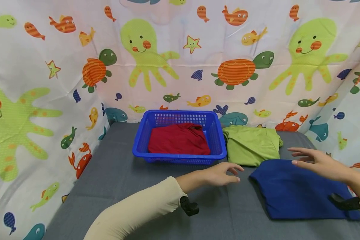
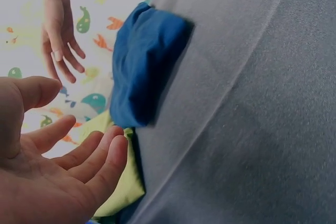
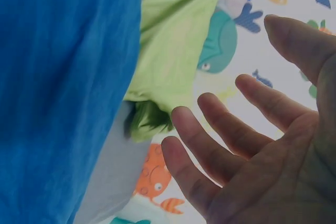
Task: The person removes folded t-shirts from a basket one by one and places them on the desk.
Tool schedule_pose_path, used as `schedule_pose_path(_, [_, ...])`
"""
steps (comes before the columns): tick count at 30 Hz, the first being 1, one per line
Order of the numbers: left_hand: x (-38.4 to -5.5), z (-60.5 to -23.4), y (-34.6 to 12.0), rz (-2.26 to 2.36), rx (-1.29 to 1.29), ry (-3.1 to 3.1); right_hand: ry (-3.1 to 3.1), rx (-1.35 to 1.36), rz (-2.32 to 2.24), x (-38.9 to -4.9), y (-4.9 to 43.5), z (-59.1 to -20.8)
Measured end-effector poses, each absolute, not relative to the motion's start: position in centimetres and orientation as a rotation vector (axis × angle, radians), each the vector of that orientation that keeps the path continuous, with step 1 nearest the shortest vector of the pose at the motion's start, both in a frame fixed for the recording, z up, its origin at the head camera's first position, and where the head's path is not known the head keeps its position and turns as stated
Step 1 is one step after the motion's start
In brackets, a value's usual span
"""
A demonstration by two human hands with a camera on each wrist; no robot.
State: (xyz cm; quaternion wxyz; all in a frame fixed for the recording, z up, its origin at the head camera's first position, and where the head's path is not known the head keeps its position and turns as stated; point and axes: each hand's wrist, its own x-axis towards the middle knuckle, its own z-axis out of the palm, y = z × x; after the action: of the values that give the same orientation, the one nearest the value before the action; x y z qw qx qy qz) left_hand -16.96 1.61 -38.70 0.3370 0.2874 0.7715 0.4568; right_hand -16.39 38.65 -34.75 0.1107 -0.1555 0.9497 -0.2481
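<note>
- Navy cloth [image 1: 297, 196]: lying folded on the grey table [image 1: 108, 190], in front and to the right of the basket [image 1: 180, 155].
- Right hand [image 1: 321, 163] above the navy cloth's far part, well to the right of the basket; fingers straight and spread, thumb apart, holding nothing.
- Left hand [image 1: 220, 174] just in front of the basket's near right corner; fingers loosely extended, thumb away from them, gripping nothing either.
- Likely to lose its fold if picked up by a top layer only: soft material, no fastening in view on the navy cloth.
- Green cloth [image 1: 252, 143] just right of the basket, close against the navy cloth; touching or overlapped, impossible to tell. Apt to get rumpled or dragged by a low sweep across that shared edge.
- Red cloth [image 1: 180, 138] inside the basket: could ruck up under anything dropped rather than laid on top.
- Cream sleeve [image 1: 144, 205] in front of the basket: risk of knocking it askew through too low a backward swing.
</note>
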Motion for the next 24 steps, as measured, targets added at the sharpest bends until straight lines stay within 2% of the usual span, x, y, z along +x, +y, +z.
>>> schedule_pose_path(16, [-17.6,-36.7,-0.9,1.258,0.732,2.005,2.729,-0.596,-0.817,-16.9,35.1,-33.7])
schedule_pose_path(24, [-18.5,-35.8,-3.7,1.347,0.715,2.046,2.640,-0.715,-0.961,-17.3,31.7,-33.3])
